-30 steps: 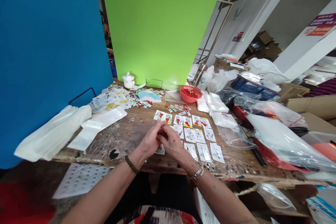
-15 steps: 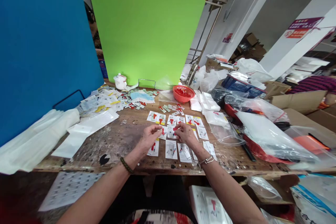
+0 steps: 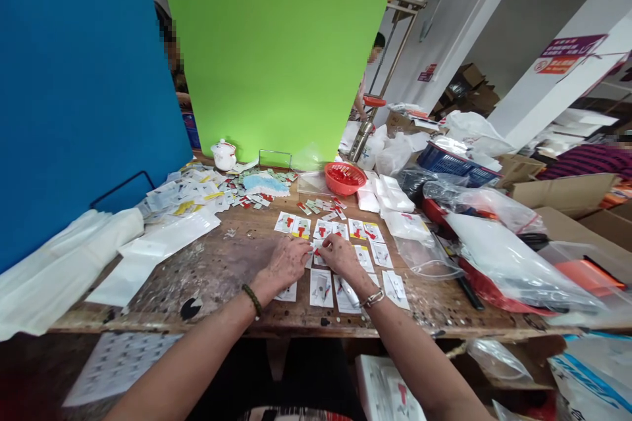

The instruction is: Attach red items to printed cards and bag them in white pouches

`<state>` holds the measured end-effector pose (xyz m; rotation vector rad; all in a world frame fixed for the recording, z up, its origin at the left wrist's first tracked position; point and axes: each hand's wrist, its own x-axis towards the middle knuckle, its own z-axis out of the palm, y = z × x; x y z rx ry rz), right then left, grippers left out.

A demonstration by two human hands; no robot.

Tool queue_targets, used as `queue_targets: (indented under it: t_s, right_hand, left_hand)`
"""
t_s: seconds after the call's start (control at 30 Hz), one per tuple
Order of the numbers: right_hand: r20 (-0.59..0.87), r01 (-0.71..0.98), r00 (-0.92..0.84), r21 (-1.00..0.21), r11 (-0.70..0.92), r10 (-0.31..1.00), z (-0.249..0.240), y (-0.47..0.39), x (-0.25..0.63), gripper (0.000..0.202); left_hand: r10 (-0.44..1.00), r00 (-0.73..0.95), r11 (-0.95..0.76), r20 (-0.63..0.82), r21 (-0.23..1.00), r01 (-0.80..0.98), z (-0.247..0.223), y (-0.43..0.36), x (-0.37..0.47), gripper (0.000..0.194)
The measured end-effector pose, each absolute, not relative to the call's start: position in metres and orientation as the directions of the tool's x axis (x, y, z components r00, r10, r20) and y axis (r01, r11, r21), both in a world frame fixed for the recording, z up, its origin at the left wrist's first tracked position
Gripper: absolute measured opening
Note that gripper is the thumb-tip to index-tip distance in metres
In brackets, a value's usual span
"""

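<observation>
Rows of small white cards (image 3: 320,287) lie on the worn wooden table (image 3: 217,276), several with red pieces (image 3: 301,230) on them. Over the middle row, my left hand (image 3: 291,256) has its fingers bent together above the cards; what they hold, if anything, is hidden. Close beside it, my right hand (image 3: 340,255) pinches low at a card with a red piece, and its fingertips are too small to read. A few small red and grey-green strips (image 3: 326,206) lie beyond the cards.
A red basket (image 3: 345,179) of red pieces stands behind the cards. Loose packets (image 3: 185,191) and white sheets (image 3: 153,250) lie left. Plastic bags (image 3: 513,256) and a blue crate (image 3: 457,163) crowd the right. A person (image 3: 360,102) stands behind the green panel (image 3: 271,52).
My left hand has moved right and turned palm-down over the cards. My right hand has shifted slightly left, closer to it. A person holding a red basket has appeared behind the panel's right edge.
</observation>
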<state>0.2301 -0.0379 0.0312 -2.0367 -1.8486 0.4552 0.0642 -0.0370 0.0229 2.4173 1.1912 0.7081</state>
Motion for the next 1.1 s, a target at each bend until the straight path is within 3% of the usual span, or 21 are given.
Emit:
queue_targets:
  t_s: [0.3,0.47,0.63,0.83,1.1]
  right_hand:
    - [0.016,0.921,0.019,-0.389,-0.012,1.000,0.037,-0.038,0.233,0.015]
    - [0.149,0.906,0.063,-0.424,0.006,0.987,0.057,0.006,0.265,0.021]
    - [0.289,0.931,0.145,-0.365,-0.032,0.946,0.082,0.082,0.299,0.026]
    - [0.148,0.939,0.222,-0.297,-0.171,0.964,0.091,0.164,0.318,0.035]
    - [0.007,0.945,0.189,-0.271,-0.180,0.982,0.065,0.236,0.332,0.025]
  left_hand:
    - [0.783,0.546,-0.619,0.297,0.298,0.726,0.008,-0.028,0.062,0.026]
    - [0.773,0.505,-0.628,0.384,0.347,0.696,0.001,-0.028,0.062,0.021]
    - [0.762,0.432,-0.638,0.482,0.447,0.627,0.000,-0.022,0.061,0.018]
    - [0.741,0.329,-0.640,0.585,0.466,0.611,0.000,-0.006,0.051,0.019]
    - [0.726,0.306,-0.634,0.616,0.427,0.645,-0.006,0.000,0.041,0.020]
